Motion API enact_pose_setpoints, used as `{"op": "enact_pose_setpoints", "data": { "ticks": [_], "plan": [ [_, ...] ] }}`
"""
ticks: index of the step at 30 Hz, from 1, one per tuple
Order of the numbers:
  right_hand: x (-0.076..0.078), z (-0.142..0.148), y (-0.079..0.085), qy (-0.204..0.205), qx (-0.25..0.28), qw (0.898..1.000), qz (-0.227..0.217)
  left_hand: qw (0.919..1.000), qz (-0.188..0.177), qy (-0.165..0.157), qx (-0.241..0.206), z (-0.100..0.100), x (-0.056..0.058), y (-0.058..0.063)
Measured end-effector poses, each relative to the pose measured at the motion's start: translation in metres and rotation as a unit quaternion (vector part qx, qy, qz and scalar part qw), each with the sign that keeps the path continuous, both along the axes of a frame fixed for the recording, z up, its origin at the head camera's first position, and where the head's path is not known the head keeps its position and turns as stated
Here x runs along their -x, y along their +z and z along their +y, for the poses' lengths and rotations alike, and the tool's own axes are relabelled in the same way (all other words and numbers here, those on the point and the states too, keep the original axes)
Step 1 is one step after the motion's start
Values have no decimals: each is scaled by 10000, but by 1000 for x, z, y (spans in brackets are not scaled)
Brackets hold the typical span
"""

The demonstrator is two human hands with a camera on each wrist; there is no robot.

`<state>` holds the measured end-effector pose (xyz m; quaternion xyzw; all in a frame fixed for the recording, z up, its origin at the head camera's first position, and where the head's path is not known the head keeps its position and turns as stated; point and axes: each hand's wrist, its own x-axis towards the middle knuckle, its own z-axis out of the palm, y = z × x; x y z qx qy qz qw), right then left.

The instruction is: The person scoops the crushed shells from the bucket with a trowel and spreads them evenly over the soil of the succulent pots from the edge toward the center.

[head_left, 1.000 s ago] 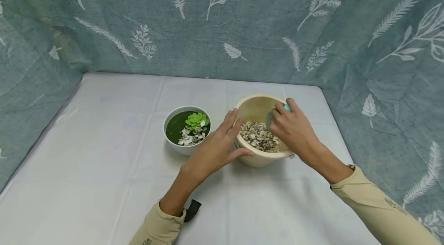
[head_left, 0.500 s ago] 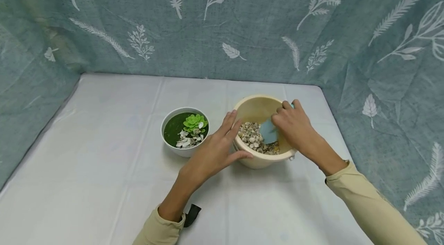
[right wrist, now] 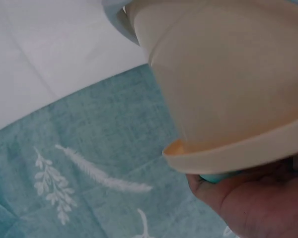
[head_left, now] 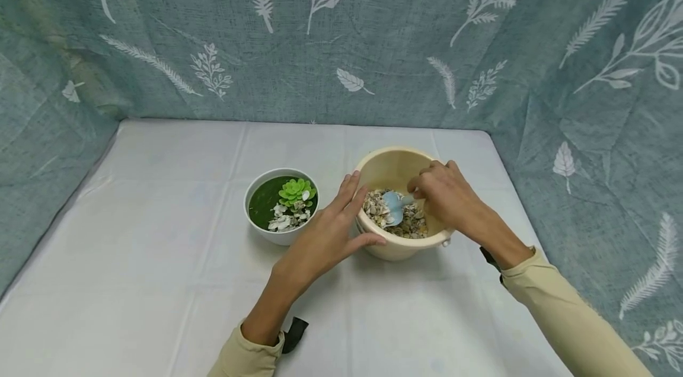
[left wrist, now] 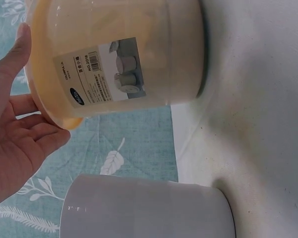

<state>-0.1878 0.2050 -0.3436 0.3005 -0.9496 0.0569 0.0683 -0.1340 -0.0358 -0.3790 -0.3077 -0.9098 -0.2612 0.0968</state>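
Observation:
A cream plastic bucket (head_left: 393, 251) stands right of centre, partly filled with small shells or pebbles (head_left: 416, 224). My right hand (head_left: 447, 194), reaching over the bucket's right rim, grips the turquoise handle (right wrist: 216, 177) of a small trowel. Its light-blue blade (head_left: 393, 208) lies flat among the shells inside. My left hand (head_left: 333, 224) steadies the bucket: its fairly straight fingers touch the left rim, the thumb the front rim. In the left wrist view, the fingertips (left wrist: 52, 141) rest at the rim, beside a printed label (left wrist: 102, 72). Most of the trowel handle is hidden by the right hand.
Left of the bucket stands a white bowl (head_left: 278, 238) with a green base, a green succulent (head_left: 296, 192) and pale shells (head_left: 284, 219). A white cloth (head_left: 160, 235) covers the table; a leaf-patterned curtain (head_left: 299, 86) hangs behind it. A black strap (head_left: 294, 335) sits at the left sleeve.
The trowel has gone from upright at the bucket's right side down and leftward into the shells, its blade now lying flatter. The left hand stays at the rim.

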Motion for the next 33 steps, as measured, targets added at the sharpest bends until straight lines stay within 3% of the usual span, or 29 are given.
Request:
{"op": "enact_pose_setpoints", "data": {
  "ticks": [14,24,33],
  "plan": [
    [-16,19,24,-321,568,9975,284,9999,148,-33,-6,-3,-1,-2],
    [-18,33,32,-246,802,9936,750,9997,92,-33,-246,-5,-2,-6],
    [-32,36,57,-553,1218,9901,435,9996,163,-85,-215,-9,-1,-3]
  ]
}}
